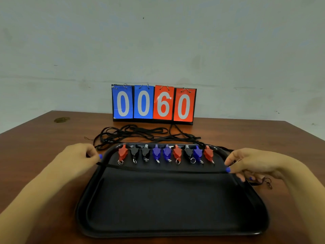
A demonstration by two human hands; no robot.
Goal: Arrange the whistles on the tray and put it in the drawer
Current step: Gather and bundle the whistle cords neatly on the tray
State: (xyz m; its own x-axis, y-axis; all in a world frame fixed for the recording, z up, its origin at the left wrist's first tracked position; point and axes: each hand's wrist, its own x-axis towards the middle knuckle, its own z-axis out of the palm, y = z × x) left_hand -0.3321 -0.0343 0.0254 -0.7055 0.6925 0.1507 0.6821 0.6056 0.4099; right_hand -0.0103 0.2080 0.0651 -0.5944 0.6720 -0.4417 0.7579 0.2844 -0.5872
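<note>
So the black tray (168, 205) sits dead center on the brown table (35, 147), and nine whistles (166, 153) are lined up in one neat row along its far edge, at 12 o'clock on the tray: red, black, black, blue, blue, red, black, blue, red, going left to right. Every key ring points back toward the person, which I'd guess is deliberate so the row looks uniform and leaves the whole near half of the tray free. A single black lanyard (163, 169) is stretched straight across the tray just on the near side of the rings. The left hand (82, 155), at 9 o'clock of the row, pinches one end of it between thumb and fingertips, and the right hand (246, 164), at 3 o'clock, pinches the other end, so both hands are closed on that cord. Pulling it taut like that looks like a way to lay it flat and tidy below the whistles, but that's my read. A messy heap of more lanyards (133, 134) lies on the table beyond the tray at 12 o'clock, with a flip scoreboard (153, 103) reading 0060 standing behind it. No drawer in sight, so that part isn't done yet.
</note>
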